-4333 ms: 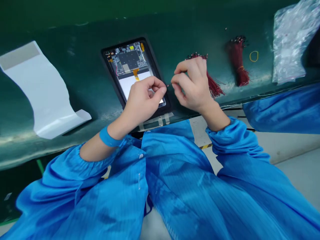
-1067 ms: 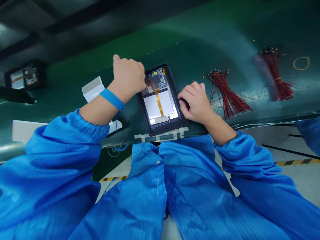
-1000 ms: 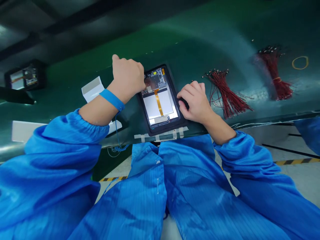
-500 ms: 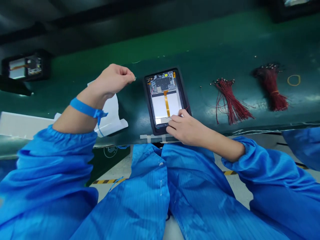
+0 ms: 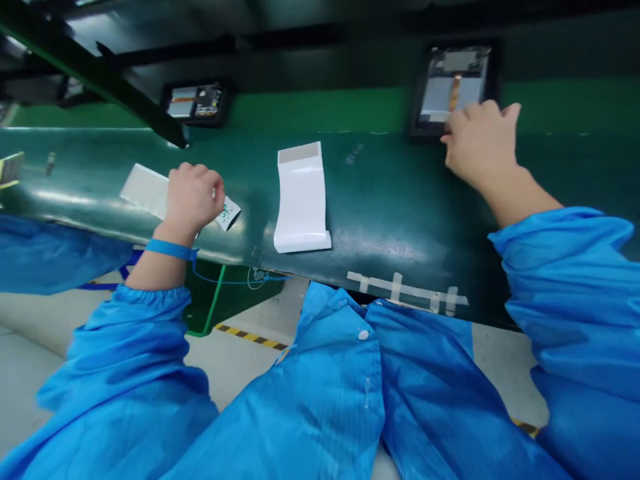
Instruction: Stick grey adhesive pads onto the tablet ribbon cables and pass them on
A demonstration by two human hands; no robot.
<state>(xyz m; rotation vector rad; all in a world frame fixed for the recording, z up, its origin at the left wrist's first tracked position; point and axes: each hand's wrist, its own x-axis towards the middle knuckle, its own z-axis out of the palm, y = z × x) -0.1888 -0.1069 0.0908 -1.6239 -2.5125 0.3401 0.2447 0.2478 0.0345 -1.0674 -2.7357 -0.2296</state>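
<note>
My right hand (image 5: pixel 480 143) reaches far across the green belt (image 5: pixel 380 200), its fingers curled over the near edge of an open black tablet (image 5: pixel 453 80) with its circuit board and orange ribbon cable exposed. My left hand (image 5: pixel 193 197) is closed in a loose fist, knuckles down on a white sheet with green print (image 5: pixel 150 190) near the belt's front edge. What its fingers pinch is hidden. A blue wrist strap (image 5: pixel 170 249) circles my left wrist, and its cord hangs below the belt.
A curled white backing strip (image 5: pixel 301 197) lies mid-belt between my hands. A second open tablet (image 5: pixel 197 101) sits at the far left on the belt. White tape marks (image 5: pixel 405 290) line the front edge. Another person's blue sleeve (image 5: pixel 50 253) is at the left.
The tablet went from the front edge by the tape marks to the belt's far side under my right hand. My left hand dropped onto the white sheet. The view turned left, losing the red wire bundles.
</note>
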